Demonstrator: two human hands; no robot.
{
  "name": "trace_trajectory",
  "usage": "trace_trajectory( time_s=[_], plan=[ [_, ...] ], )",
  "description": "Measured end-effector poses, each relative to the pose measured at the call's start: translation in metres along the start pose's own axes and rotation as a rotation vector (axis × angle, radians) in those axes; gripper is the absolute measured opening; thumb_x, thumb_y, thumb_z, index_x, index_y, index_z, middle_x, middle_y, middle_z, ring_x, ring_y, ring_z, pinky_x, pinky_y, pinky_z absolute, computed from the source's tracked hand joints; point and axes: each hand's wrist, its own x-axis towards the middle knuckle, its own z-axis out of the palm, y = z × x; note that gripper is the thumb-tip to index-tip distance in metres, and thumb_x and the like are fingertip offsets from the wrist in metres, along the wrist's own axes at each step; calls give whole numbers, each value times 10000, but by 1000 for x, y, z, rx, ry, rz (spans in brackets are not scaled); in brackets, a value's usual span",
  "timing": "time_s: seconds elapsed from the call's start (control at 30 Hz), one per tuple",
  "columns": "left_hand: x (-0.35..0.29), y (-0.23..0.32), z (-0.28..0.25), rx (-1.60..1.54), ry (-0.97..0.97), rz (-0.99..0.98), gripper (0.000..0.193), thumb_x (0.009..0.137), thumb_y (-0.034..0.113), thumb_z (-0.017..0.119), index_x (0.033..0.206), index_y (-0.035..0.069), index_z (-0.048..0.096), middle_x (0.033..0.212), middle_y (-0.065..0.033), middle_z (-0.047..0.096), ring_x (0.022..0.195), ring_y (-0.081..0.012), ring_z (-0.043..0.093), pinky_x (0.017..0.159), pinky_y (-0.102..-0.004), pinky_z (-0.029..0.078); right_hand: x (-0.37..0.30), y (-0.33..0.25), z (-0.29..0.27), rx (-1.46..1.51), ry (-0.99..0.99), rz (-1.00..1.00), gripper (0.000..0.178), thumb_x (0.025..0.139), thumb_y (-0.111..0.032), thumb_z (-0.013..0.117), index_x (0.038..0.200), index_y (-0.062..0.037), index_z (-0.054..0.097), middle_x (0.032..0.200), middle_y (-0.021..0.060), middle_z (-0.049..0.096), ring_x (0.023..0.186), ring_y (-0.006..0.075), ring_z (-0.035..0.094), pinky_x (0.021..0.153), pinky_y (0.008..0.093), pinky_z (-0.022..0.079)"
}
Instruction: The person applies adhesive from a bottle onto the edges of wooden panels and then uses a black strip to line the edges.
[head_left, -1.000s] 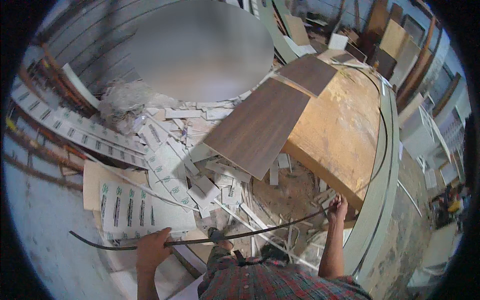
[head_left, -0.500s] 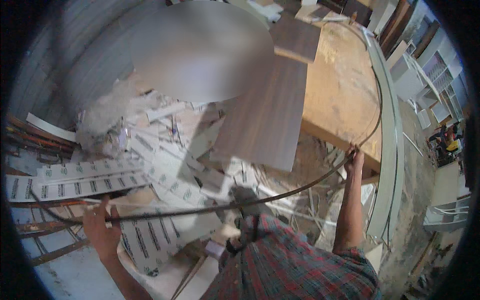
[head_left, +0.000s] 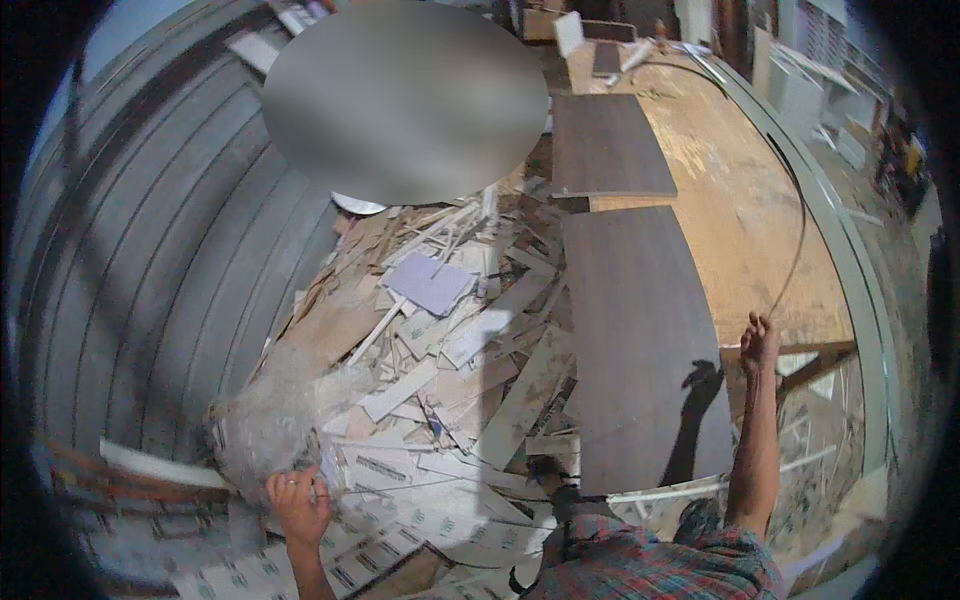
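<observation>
A long, thin, dark edge-banding strip point(head_left: 803, 215) curves along the right side of the wooden worktable and comes down to my right hand point(head_left: 760, 342). The fingers of that hand are closed on it at the table's near edge. Lower left, my left hand point(head_left: 300, 505) is raised over the scraps, its fingers curled in a pinch. From those fingers a thin dark line, seemingly the same strip seen edge-on, runs right and fades from sight. Two dark wood-grain panels, a larger near one point(head_left: 640, 340) and a smaller far one point(head_left: 610, 145), lie left of my right hand.
The yellowish worktable point(head_left: 750, 220) has a pale green rail point(head_left: 850, 240) along its right. Offcuts point(head_left: 400, 390), a lilac board piece point(head_left: 430, 283) and clear plastic wrap point(head_left: 265, 430) litter the floor. Grey corrugated sheeting point(head_left: 170, 280) stands at left. A blurred patch hides the upper middle.
The view has shifted left and tilted up. Both hands now appear higher and farther right in the picture. The strip no longer shows as a broad dark band between them.
</observation>
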Motion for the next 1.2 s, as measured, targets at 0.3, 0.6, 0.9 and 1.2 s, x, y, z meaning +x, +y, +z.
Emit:
trace_trajectory(
  time_s=[0.3, 0.6, 0.9, 1.2],
  plan=[
    [61, -161, 125, -53, -199, -174, 230, 884, 126, 512, 1067, 25, 607, 1002, -180, 594, 1018, -387, 525, 929, -508, 375, -17, -65, 98, -15, 5, -30, 164, 958, -148, 554, 1084, -48, 527, 908, 79, 592, 646, 93, 524, 510, 201, 450],
    [-13, -268, 258, -80, -460, -515, 381, 877, 180, 567, 1198, -25, 589, 1192, -267, 595, 1116, -431, 546, 965, -506, 416, -45, -55, 134, -165, 239, -157, 201, 927, -183, 591, 1095, -74, 610, 953, 37, 604, 735, 173, 540, 634, 285, 480],
    [63, -263, 410, -245, -964, -336, 367, 845, 172, 597, 1170, 1, 611, 1183, -248, 590, 1101, -410, 544, 975, -488, 406, -241, -81, 196, -255, 336, -375, 188, 892, -217, 670, 822, -128, 520, 646, -47, 441, 478, 60, 390, 441, 222, 355],
    [303, -311, 536, -239, -545, 127, 383, 706, 85, 673, 1086, 49, 632, 1006, -220, 615, 1039, -398, 554, 958, -475, 396, -410, -137, 192, -586, 272, -947, 472, 876, 13, 570, 1334, -29, 460, 1087, 69, 488, 863, 134, 501, 710, 253, 457]
  ],
)
